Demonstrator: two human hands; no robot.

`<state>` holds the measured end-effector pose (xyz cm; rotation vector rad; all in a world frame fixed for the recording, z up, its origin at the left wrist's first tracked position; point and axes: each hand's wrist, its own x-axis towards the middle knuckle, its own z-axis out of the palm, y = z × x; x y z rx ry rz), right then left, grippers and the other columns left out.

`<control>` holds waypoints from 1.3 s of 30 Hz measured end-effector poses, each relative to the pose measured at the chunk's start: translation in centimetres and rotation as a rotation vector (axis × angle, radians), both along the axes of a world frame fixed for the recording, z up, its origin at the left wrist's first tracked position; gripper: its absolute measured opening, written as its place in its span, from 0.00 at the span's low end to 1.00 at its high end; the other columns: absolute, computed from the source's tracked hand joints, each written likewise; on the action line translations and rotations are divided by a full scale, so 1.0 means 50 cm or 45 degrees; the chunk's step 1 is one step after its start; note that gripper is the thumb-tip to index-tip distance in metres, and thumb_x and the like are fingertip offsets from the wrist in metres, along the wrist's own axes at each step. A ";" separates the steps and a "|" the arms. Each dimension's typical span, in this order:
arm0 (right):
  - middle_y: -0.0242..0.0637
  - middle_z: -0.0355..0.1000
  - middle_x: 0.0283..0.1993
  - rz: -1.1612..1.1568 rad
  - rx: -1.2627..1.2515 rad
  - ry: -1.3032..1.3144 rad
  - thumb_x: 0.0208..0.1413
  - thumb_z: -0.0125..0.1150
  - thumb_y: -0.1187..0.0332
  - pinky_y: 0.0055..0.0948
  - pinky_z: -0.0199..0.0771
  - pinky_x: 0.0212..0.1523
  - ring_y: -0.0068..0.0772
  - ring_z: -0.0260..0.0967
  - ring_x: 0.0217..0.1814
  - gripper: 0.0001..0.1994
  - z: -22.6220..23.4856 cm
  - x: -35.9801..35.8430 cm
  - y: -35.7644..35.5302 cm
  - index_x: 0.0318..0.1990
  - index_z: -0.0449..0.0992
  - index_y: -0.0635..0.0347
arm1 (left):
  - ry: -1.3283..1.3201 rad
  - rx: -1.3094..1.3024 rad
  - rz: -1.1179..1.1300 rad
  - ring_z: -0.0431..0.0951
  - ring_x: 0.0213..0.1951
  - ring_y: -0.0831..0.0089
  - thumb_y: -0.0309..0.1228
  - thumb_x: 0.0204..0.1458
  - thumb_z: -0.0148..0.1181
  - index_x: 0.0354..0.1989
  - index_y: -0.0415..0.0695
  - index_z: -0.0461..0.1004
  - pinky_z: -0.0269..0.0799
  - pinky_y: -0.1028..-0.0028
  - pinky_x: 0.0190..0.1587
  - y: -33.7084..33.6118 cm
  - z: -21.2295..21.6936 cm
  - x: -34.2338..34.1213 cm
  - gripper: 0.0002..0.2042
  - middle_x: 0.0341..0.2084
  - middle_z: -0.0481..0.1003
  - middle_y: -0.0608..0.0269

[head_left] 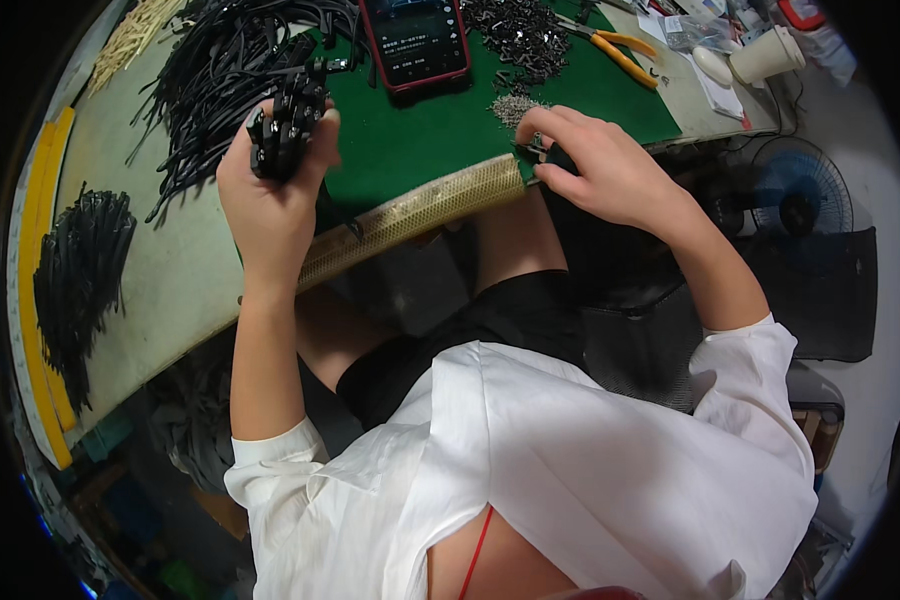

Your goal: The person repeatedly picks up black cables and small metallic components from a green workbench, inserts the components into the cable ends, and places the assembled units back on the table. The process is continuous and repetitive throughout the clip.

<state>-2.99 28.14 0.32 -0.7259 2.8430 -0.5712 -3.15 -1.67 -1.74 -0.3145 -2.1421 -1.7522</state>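
workbench: pale top, bearing a green mat under the work area. a large heap of black cables lies at the mat's left, spreading onto bare bench. fan: beyond the bench, on the right. mesh strip: runs along the mat's near edge. yellow bar: on the bench's left edge, a bundle of black lengths lying beside and partly over it. hands are well apart. left hand is raised over the mat's left part, fingers closed round a cluster of black connectors. right hand is at the mat's near edge, thumb and fingers pinching a dark piece with a metallic glint; its exact kind cannot be told. phone: red case, screen lit, on the mat between cables and black parts. pliers: yellow-orange handles, right of those parts. metal bits: small grey pile just beyond the right hand.
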 end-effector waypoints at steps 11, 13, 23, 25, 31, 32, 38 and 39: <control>0.48 0.74 0.42 -0.058 -0.023 0.078 0.54 0.54 0.70 0.45 0.73 0.46 0.53 0.74 0.44 0.12 -0.007 0.002 -0.009 0.47 0.72 0.58 | 0.022 0.049 -0.174 0.80 0.34 0.77 0.14 0.50 0.58 0.46 0.36 0.75 0.76 0.77 0.41 0.007 0.023 0.017 0.14 0.31 0.80 0.63; 0.48 0.74 0.42 -0.056 -0.027 0.058 0.54 0.55 0.70 0.46 0.73 0.47 0.53 0.73 0.44 0.12 -0.007 0.001 -0.012 0.47 0.72 0.58 | -0.006 0.048 -0.185 0.79 0.32 0.78 0.15 0.50 0.60 0.45 0.36 0.75 0.74 0.79 0.39 0.008 0.026 0.021 0.13 0.31 0.80 0.65; 0.51 0.74 0.41 -0.083 -0.010 0.108 0.53 0.54 0.70 0.48 0.73 0.45 0.55 0.73 0.43 0.13 -0.007 0.004 -0.016 0.47 0.71 0.59 | 0.012 0.063 -0.187 0.76 0.28 0.82 0.20 0.52 0.66 0.43 0.37 0.77 0.70 0.82 0.33 0.016 0.025 0.023 0.10 0.27 0.78 0.68; 0.51 0.74 0.40 -0.088 -0.009 0.117 0.53 0.54 0.70 0.48 0.73 0.45 0.55 0.73 0.43 0.13 -0.010 0.004 -0.015 0.47 0.71 0.59 | 0.010 0.047 -0.177 0.75 0.28 0.82 0.21 0.52 0.66 0.43 0.37 0.77 0.70 0.82 0.32 0.017 0.022 0.022 0.10 0.27 0.78 0.68; 0.47 0.73 0.42 -0.100 -0.016 0.115 0.54 0.56 0.70 0.44 0.73 0.45 0.52 0.73 0.45 0.13 -0.014 0.003 -0.020 0.47 0.69 0.58 | 0.008 0.042 -0.164 0.76 0.27 0.82 0.21 0.51 0.67 0.44 0.37 0.77 0.70 0.82 0.32 0.019 0.019 0.021 0.11 0.27 0.78 0.68; 0.45 0.73 0.44 -0.108 0.001 0.103 0.55 0.57 0.70 0.42 0.73 0.46 0.50 0.73 0.46 0.13 -0.013 0.000 -0.021 0.47 0.69 0.58 | 0.011 0.053 -0.167 0.76 0.27 0.82 0.21 0.51 0.66 0.44 0.37 0.77 0.70 0.82 0.32 0.020 0.018 0.021 0.12 0.26 0.78 0.68; 0.44 0.73 0.44 -0.126 0.072 0.124 0.55 0.57 0.69 0.42 0.74 0.46 0.49 0.74 0.46 0.13 -0.020 -0.009 -0.026 0.48 0.69 0.57 | -0.010 0.015 -0.181 0.76 0.27 0.82 0.21 0.51 0.66 0.45 0.37 0.76 0.70 0.82 0.33 0.022 0.014 0.023 0.12 0.26 0.77 0.68; 0.44 0.73 0.44 -0.124 0.068 0.119 0.55 0.57 0.69 0.42 0.74 0.46 0.49 0.74 0.46 0.13 -0.020 -0.009 -0.027 0.48 0.69 0.56 | -0.003 0.007 -0.189 0.76 0.27 0.82 0.21 0.51 0.66 0.45 0.37 0.76 0.70 0.82 0.33 0.020 0.011 0.022 0.12 0.26 0.77 0.68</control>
